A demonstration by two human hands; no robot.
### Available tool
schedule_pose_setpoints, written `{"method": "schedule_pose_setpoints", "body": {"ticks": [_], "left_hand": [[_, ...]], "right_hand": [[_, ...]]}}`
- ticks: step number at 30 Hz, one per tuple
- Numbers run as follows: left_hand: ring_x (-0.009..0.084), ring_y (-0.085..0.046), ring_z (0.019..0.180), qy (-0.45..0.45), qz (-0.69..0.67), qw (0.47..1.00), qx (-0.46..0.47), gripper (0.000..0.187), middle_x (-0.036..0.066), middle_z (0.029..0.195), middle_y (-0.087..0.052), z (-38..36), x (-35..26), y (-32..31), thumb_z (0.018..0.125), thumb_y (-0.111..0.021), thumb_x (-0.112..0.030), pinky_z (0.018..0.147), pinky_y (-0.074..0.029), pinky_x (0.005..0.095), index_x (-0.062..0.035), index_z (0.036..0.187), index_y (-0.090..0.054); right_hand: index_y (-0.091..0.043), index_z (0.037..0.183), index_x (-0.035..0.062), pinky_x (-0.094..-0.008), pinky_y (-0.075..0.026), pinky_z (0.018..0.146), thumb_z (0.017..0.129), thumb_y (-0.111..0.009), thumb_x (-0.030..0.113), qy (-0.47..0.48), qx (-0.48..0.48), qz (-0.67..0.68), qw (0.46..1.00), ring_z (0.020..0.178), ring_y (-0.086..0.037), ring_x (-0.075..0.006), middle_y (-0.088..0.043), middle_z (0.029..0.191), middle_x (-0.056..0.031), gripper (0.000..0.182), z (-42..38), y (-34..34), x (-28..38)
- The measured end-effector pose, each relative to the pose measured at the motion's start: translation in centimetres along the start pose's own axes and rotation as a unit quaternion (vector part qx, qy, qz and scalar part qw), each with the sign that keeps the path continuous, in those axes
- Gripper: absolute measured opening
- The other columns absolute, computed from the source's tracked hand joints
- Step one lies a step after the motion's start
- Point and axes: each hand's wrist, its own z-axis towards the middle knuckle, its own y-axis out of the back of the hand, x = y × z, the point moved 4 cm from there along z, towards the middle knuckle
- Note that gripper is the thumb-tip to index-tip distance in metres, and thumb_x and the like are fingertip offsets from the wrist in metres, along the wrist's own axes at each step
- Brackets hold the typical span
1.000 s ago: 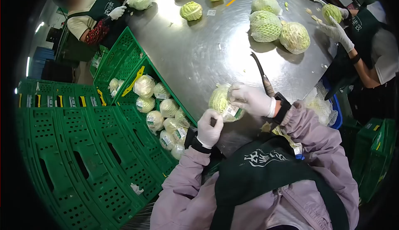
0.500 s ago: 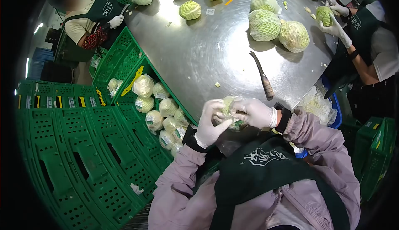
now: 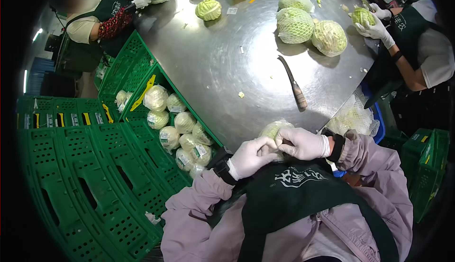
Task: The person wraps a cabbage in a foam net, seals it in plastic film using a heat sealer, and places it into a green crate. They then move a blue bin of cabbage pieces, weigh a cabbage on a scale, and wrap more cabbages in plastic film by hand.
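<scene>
A pale green cabbage (image 3: 271,129) in what looks like clear plastic wrapping is at the near table edge, close to my apron. Both gloved hands meet over it and hide much of it. My left hand (image 3: 251,158) is closed, its thumb and fingers pinching at the wrapping. Against those fingertips, my right hand (image 3: 303,143) is pinched too, on the cabbage's right side. The exact bit of film between the fingers is hidden. A curved knife (image 3: 295,85) with a wooden handle lies on the table beyond my hands.
On the metal table (image 3: 213,77) sit net-covered cabbages (image 3: 295,25) and bare ones (image 3: 208,9). A green crate (image 3: 187,108) of wrapped cabbages (image 3: 155,98) is at left, a blue bin (image 3: 377,122) with netting at right. Co-workers at far left and right hold cabbages and knives.
My hands and the cabbage have come nearer my body and slightly right. The view has shifted a little. At far left, the co-worker's hands have come together at a cabbage.
</scene>
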Motion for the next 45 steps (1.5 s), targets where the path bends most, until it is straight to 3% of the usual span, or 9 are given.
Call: {"method": "schedule_pose_setpoints", "body": {"ticks": [5,11,17,28,31,35,37,41,45], "left_hand": [[0.0065,-0.043,0.053,-0.025,0.132,0.99,-0.044,0.02,-0.001,0.058,-0.046,0.5,-0.1,-1.5,0.08,-0.07,-0.013,0.052,-0.038,0.0247,-0.0059,0.095,-0.058],[0.0134,-0.046,0.051,-0.006,0.059,0.997,0.043,0.019,0.005,0.057,-0.048,0.7,-1.3,-1.4,0.084,-0.067,-0.019,0.052,-0.04,0.0286,-0.0041,0.075,-0.058],[0.0255,-0.053,0.06,-0.163,0.058,0.977,0.121,0.019,0.013,0.069,-0.053,-1.4,-2.3,-2.2,0.09,-0.057,-0.016,0.058,-0.043,0.0339,-0.0018,0.077,-0.056],[0.0069,-0.048,0.063,0.04,-0.246,0.968,-0.012,0.02,-0.003,0.064,-0.05,-3.0,7.1,1.8,0.093,-0.054,-0.014,0.064,-0.038,0.0213,-0.0047,0.076,-0.053],[0.0088,-0.051,0.074,0.035,-0.252,0.967,0.022,0.012,0.002,0.082,-0.055,-1.7,8.6,1.2,0.091,-0.056,-0.014,0.069,-0.041,0.024,-0.004,0.097,-0.056],[0.0263,-0.044,0.119,-0.063,-0.175,0.976,-0.118,0.083,0.016,0.14,-0.031,1.8,5.6,3.5,0.086,-0.062,-0.04,0.1,-0.036,0.038,-0.0093,0.145,-0.014],[0.0276,-0.038,0.128,-0.102,-0.146,0.98,-0.084,0.079,0.018,0.143,-0.032,3.6,1.8,3.5,0.087,-0.057,-0.049,0.104,-0.033,0.0386,-0.0044,0.143,-0.023],[0.0232,-0.042,0.125,-0.11,-0.176,0.946,0.248,0.076,0.017,0.13,-0.05,6.2,-0.5,-2.2,0.088,-0.049,-0.058,0.104,-0.032,0.036,0.005,0.129,-0.045],[0.0176,-0.047,0.115,-0.138,-0.196,0.931,0.274,0.062,0.009,0.12,-0.054,5.7,-0.8,-4.4,0.082,-0.068,-0.042,0.1,-0.035,0.0316,0.0009,0.124,-0.051]], "right_hand": [[-0.048,0.09,0.0057,-0.034,-0.044,0.059,0.086,-0.058,0.005,-0.121,0.0,0.11,0.987,0.063,-0.053,-0.023,-0.053,0.072,-0.0104,0.011,-1.0,0.2,-0.7],[-0.05,0.088,0.0055,-0.0385,-0.046,0.061,0.088,-0.058,0.016,0.006,0.008,-0.05,0.999,0.067,-0.056,-0.0319,-0.055,0.072,-0.0132,0.013,-1.2,1.7,2.0],[-0.054,0.071,0.0053,-0.0395,-0.044,0.055,0.084,-0.062,0.013,0.134,0.041,-0.097,0.985,0.062,-0.055,-0.032,-0.053,0.067,-0.0115,0.017,-3.7,2.1,3.7],[-0.046,0.068,0.0045,-0.0268,-0.037,0.058,0.093,-0.053,0.017,-0.077,-0.201,0.164,0.963,0.063,-0.046,-0.0113,-0.046,0.065,-0.0013,0.029,-9.5,3.7,-1.9],[-0.043,0.066,0.0055,-0.0255,-0.036,0.06,0.094,-0.053,0.018,-0.051,-0.267,0.235,0.933,0.063,-0.04,-0.0093,-0.045,0.067,0.0007,0.032,-8.3,1.6,-2.9],[-0.038,0.066,0.0039,-0.0295,-0.033,0.058,0.093,-0.052,0.016,0.009,-0.221,0.169,0.961,0.061,-0.037,-0.0154,-0.039,0.064,-0.0037,0.032,-5.4,1.7,0.1],[-0.038,0.066,0.0034,-0.0313,-0.034,0.058,0.092,-0.052,0.016,0.083,-0.143,0.125,0.978,0.059,-0.038,-0.0197,-0.038,0.064,-0.0068,0.033,-4.2,1.6,2.5],[-0.039,0.062,0.0031,-0.0338,-0.034,0.057,0.089,-0.055,0.013,0.162,-0.054,0.121,0.978,0.057,-0.04,-0.0272,-0.037,0.061,-0.0089,0.033,-2.7,1.4,7.0],[-0.037,0.054,0.0048,-0.0347,-0.032,0.045,0.077,-0.064,-0.002,0.198,-0.204,-0.046,0.958,0.047,-0.041,-0.0242,-0.037,0.053,-0.0061,0.036,-4.5,3.5,7.6]]}}
